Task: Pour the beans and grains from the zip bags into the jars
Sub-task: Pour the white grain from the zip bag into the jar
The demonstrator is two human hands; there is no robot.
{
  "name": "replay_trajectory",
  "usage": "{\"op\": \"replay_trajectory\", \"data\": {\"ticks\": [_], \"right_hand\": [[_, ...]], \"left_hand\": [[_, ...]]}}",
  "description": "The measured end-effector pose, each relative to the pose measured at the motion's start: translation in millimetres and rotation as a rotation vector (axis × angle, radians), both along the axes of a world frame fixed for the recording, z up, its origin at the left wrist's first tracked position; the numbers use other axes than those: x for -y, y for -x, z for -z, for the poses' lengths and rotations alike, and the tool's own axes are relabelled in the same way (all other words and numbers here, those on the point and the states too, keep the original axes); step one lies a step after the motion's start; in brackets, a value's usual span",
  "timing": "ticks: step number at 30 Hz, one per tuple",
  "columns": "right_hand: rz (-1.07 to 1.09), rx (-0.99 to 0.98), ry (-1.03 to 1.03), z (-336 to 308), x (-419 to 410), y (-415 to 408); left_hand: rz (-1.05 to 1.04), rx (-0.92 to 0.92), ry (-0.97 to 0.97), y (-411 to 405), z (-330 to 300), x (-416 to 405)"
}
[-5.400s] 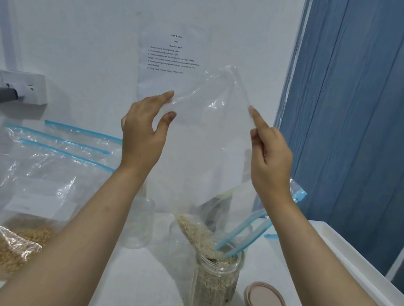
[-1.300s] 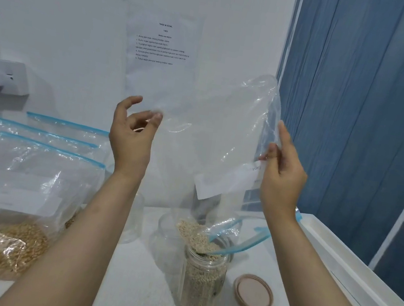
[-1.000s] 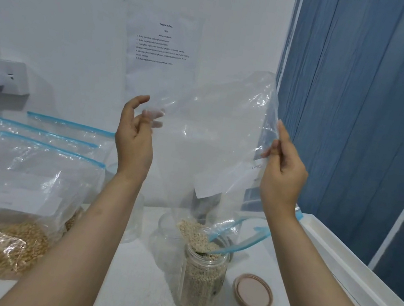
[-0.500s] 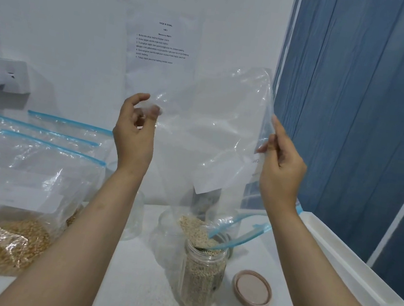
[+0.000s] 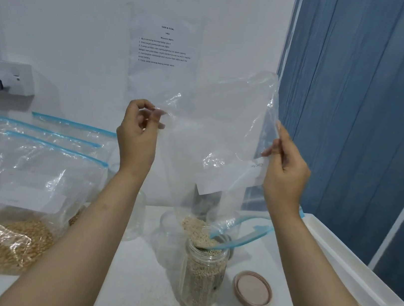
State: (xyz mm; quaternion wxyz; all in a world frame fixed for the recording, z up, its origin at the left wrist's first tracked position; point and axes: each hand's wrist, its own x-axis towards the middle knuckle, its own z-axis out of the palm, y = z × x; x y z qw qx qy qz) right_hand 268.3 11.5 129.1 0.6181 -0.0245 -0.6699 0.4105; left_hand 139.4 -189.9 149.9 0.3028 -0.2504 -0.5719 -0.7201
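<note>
The clear zip bag (image 5: 219, 134) is held upside down above the table, blue zipper mouth pointing down right into the open glass jar (image 5: 203, 276). A small heap of pale grains (image 5: 196, 233) sits bunched at the bag's mouth, just over the jar rim, and the jar itself is nearly full of the same stuff. A white label on the bag faces the camera, partly behind the right hand.

Left hand (image 5: 137, 140) pinches the bag's upper left corner between thumb and fingertips. Right hand (image 5: 284, 175) grips the bag's right edge, thumb on the near side.

Just right of the jar, the pinkish lid (image 5: 252, 290) lies flat on the white table (image 5: 144, 288), apart from the jar. Behind the jar stand 2 or so empty clear jars (image 5: 168, 229), hard to count through the plastic.

Over on the left, a zip bag of golden-brown grain (image 5: 22, 204) sits upright on the table, with 2 more blue-zippered bags (image 5: 68, 130) stacked behind it against the wall. A printed sheet (image 5: 164, 47) is stuck on the wall, a power socket (image 5: 2, 76) further left, and a blue curtain (image 5: 359, 110) hangs on the right.
</note>
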Motion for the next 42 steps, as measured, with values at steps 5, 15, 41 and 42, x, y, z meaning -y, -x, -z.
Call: {"op": "replay_trajectory", "data": {"ticks": [5,15,41,42], "right_hand": [[-0.001,-0.010,0.010,-1,-2,-2],[-0.017,-0.035,0.032,-5,-6,-2],[-0.011,-0.086,0.134,6,-9,-1],[-0.005,-0.086,0.136,5,-9,-1]], "left_hand": [[0.020,-0.042,0.049,2,-1,-1],[-0.016,-0.035,0.029,-4,-13,-1],[0.296,0.037,0.214,-15,35,-26],[0.296,0.038,0.213,-14,34,-27]]}}
